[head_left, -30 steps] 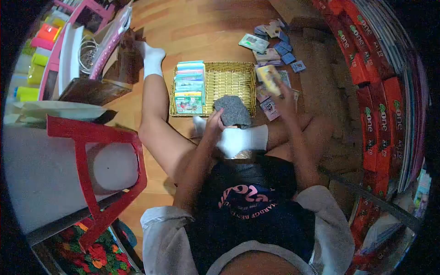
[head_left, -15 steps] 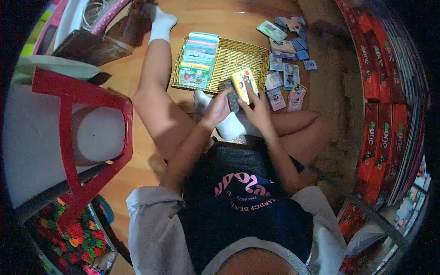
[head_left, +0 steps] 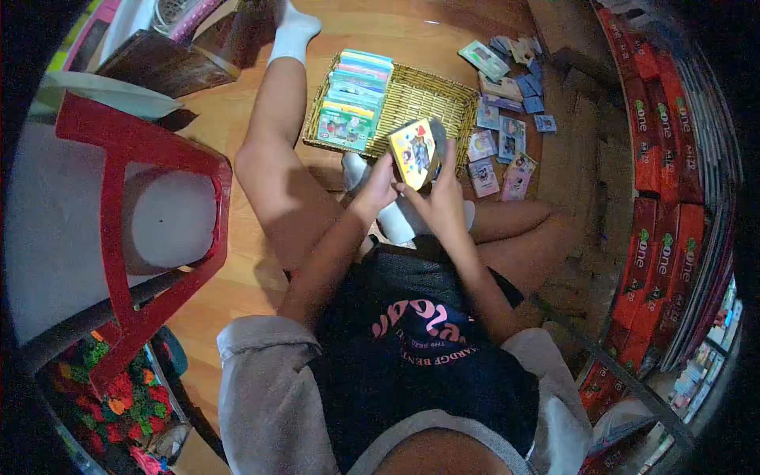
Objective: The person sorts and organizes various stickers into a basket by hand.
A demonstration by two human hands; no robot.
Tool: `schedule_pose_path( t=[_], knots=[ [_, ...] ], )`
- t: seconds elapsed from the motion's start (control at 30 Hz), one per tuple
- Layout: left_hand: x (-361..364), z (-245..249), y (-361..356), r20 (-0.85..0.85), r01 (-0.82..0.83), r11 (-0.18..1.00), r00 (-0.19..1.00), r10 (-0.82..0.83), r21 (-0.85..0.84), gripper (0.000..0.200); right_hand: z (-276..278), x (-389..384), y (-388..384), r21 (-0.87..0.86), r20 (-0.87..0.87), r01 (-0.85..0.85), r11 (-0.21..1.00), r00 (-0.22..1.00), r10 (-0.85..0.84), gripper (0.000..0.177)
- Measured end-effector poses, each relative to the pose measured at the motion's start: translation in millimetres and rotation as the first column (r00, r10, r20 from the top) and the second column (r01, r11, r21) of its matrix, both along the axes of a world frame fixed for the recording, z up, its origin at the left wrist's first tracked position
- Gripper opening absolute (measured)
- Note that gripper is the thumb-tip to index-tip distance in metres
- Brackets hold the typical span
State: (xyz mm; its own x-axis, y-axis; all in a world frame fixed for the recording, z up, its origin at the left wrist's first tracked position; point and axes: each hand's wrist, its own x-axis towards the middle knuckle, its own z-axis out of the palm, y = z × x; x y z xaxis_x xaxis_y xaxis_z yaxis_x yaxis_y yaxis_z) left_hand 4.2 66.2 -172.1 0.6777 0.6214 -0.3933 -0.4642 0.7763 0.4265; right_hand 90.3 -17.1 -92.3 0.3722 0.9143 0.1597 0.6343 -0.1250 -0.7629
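Over the near edge of the basket I hold a small flat yellow pack (head_left: 412,153) with cartoon pictures on its front, tilted a little. My left hand (head_left: 380,184) grips its lower left edge. Fingers of my right hand (head_left: 440,199) lie along its right side, with the thumb at the bottom corner. Behind the pack is the woven golden basket (head_left: 431,79). A row of pastel and green packs (head_left: 352,103) stands in the basket's left part.
Several small picture cards and packs (head_left: 511,134) lie on the wooden floor right of the basket. Red boxes (head_left: 645,249) and stacked notebooks line the right side. A red-framed chair (head_left: 119,237) stands at left, with a box of red and green flowers (head_left: 119,396) below it.
The pack has turned and shifted slightly left in view, its front now more uncovered. My left hand, apart from it before, now grips its edge; my right fingers moved to its side.
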Motion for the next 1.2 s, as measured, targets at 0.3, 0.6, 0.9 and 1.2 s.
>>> schedule_pose_path(
  t=[0.3,0.6,0.9,1.2],
  knots=[
    [-5.6,44.6,7.0,0.205,-0.227,0.972,0.95,0.234,-0.055,0.042,-1.7,32.3,0.5,-0.126,0.056,-0.159,0.979,0.984,0.167,0.086],
    [-4.4,29.8,-1.8,0.005,-0.037,0.999,0.999,0.037,0.026,0.043,7.3,24.7,16.1,-0.087,0.203,-0.095,0.992,0.973,0.111,0.089],
    [-6.6,35.1,9.6,0.137,-0.255,0.967,0.959,0.248,0.032,0.038,-15.5,64.2,6.3,-0.158,-0.513,-0.11,0.981,0.858,0.014,0.072],
    [2.1,39.7,-7.5,-0.003,-0.126,0.992,0.992,0.126,0.029,0.047,-7.0,32.5,-6.7,-0.049,-0.994,-0.063,0.997,0.105,-0.042,0.054]
  ],
)
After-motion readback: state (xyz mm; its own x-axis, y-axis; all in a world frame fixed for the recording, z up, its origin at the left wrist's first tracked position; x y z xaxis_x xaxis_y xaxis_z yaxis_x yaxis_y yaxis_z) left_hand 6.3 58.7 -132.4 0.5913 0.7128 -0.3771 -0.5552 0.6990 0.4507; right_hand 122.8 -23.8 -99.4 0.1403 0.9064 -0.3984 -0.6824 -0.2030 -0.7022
